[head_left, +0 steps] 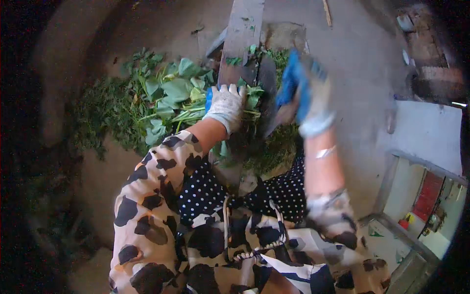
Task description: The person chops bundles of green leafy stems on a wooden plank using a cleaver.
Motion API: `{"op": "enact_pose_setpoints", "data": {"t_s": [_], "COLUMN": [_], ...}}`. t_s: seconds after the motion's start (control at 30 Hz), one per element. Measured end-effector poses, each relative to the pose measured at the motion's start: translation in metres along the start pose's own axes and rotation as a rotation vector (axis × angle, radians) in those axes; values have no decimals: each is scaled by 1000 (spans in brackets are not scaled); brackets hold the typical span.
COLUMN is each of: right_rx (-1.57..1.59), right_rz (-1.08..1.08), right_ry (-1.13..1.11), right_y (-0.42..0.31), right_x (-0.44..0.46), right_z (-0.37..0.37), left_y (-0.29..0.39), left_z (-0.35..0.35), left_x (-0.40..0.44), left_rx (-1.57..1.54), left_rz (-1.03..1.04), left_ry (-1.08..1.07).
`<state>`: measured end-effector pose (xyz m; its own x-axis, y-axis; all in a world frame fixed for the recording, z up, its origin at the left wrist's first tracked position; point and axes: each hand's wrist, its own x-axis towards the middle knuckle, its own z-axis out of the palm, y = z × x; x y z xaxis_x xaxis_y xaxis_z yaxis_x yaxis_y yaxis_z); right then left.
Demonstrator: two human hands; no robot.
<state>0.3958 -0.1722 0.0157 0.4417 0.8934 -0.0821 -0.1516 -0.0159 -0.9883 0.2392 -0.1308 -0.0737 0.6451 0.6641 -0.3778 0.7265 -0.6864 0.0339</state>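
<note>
My left hand (226, 105), in a white and blue work glove, is closed over the stems of a bunch of broad-leaved greens (177, 90). It presses them on a wooden plank (239, 44) that runs away from me. My right hand (307, 90), gloved the same way, is raised just right of the plank and blurred by motion. Its fingers appear wrapped round the handle of a wide-bladed knife (268, 81), whose dark grey blade stands beside the cut end of the bunch. The handle is hidden in the glove.
A heap of finer green plants (110, 112) lies on the floor to the left. Chopped greens (274, 149) lie below the blade, between my knees. A thin stick (327, 12) is on the floor at the top. A white panel (428, 132) and an open doorway are at right.
</note>
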Motion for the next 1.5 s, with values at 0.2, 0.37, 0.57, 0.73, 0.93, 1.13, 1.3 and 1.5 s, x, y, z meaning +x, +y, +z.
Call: {"op": "enact_pose_setpoints", "data": {"t_s": [0.2,0.37,0.57,0.73,0.93,1.13,1.3,1.5], "right_rx": [249,3,22,330,66,266,171,205], "right_rz": [215,-142,105,192,-115,136,185,47], "right_ry": [-250,59,-123,-304,21,-167,5,77], "right_y": [-32,19,-13,-32,43,-36,-7,13], "right_x": [140,-27,56,131,-66,91,100,-34], "right_z": [-26,8,-15,-14,27,-9,-21,14], "left_y": [2,3,12,8,14,16,16,18], "left_z": [-12,0,1,-6,7,-6,-17,-8], "left_x": [7,13,-3,11,13,1,20,11], "left_rx": [21,-80,58,17,6,84,-49,-60], "left_rz": [19,-7,44,64,-16,83,11,-15], "left_ry": [-77,-41,48,-39,24,35,-40,32]}}
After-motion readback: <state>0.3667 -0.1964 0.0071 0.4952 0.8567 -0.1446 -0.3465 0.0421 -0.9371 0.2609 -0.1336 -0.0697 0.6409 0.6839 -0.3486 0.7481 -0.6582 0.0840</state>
